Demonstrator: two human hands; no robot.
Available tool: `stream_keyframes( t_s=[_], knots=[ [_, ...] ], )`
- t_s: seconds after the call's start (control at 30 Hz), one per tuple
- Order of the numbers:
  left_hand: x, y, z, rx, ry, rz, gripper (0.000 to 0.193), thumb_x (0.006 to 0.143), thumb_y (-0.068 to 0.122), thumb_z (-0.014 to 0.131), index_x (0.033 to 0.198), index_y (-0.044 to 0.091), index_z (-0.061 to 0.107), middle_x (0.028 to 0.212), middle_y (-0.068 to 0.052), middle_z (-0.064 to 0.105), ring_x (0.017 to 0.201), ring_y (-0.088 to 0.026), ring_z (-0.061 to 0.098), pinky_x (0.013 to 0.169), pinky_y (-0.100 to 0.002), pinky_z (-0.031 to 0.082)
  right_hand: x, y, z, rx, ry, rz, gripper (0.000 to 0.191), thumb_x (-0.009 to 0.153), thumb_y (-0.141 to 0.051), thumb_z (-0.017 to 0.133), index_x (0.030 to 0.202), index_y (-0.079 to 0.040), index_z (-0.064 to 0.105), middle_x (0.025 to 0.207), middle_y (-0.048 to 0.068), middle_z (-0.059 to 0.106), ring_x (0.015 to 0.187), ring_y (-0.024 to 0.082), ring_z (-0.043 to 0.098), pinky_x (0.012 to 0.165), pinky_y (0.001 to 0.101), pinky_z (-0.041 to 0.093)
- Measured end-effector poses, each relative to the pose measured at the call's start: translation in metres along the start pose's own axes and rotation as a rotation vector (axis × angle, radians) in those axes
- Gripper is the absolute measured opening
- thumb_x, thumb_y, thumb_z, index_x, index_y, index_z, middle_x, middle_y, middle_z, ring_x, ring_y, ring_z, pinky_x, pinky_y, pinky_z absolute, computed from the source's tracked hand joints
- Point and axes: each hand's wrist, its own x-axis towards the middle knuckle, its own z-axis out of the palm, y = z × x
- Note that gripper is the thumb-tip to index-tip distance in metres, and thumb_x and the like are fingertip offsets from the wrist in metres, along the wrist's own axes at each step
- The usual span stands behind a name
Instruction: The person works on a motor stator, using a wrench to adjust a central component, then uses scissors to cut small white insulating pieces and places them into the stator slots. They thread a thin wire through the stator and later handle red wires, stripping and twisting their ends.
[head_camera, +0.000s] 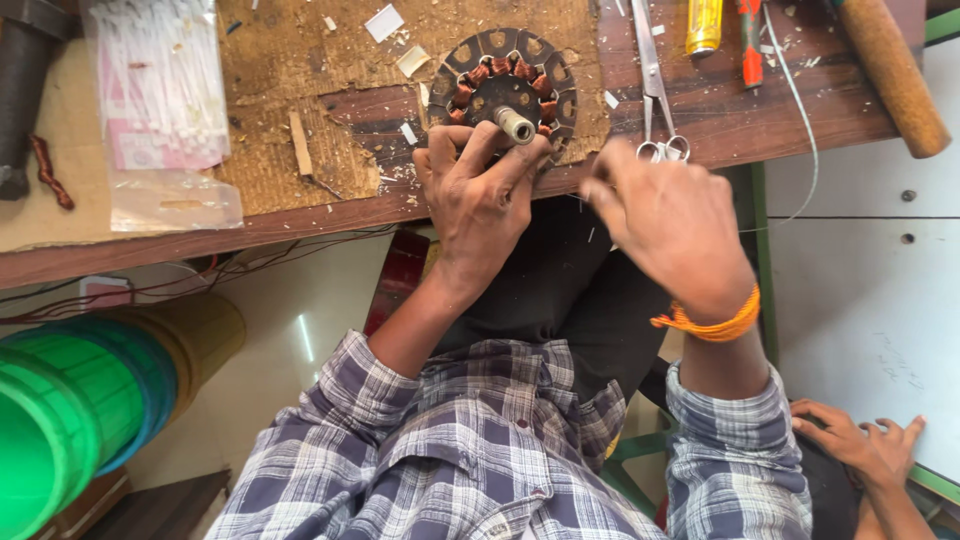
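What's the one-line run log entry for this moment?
left hand: gripping motor stator at bench edge | right hand: raised, blurred, apart from stator | scissors: on bench

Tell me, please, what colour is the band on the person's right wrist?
Orange; the band shows clearly in the head view, just below the right hand.

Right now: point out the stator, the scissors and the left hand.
stator (478, 55): head view, slotted rim upper left.
scissors (652, 70): head view, on the blades.
left hand (480, 200): head view, back of hand.
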Motion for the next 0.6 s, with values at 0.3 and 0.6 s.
stream_keyframes(
  t_s=[0.3,0.6],
  knots=[
    [0.001,0.002,-0.004,0.045,-0.002,0.035,0.024,0.090,0.019,0.082,0.112,0.026,0.079,0.110,0.009,0.063,0.106,-0.018,0.052,0.089,-0.038,0.034,0.007,-0.004,-0.007,0.535,0.165,-0.199,0.051,0.095,-0.027,0.070,0.140,-0.006,0.059,0.086,0.014,0.073,0.070,0.026,0.070,0.065,0.0402,0.053],
    [0.005,0.000,-0.007,0.026,-0.014,0.029,0.022,0.089,0.016,0.083,0.109,0.025,0.079,0.107,0.009,0.064,0.105,-0.019,0.052,0.089,-0.037,0.034,0.011,0.008,-0.005,0.599,-0.288,-0.450,0.032,0.091,-0.030,0.071,0.116,-0.010,0.070,0.075,0.007,0.074,0.068,0.024,0.078,0.064,0.0372,0.058]
  ],
)
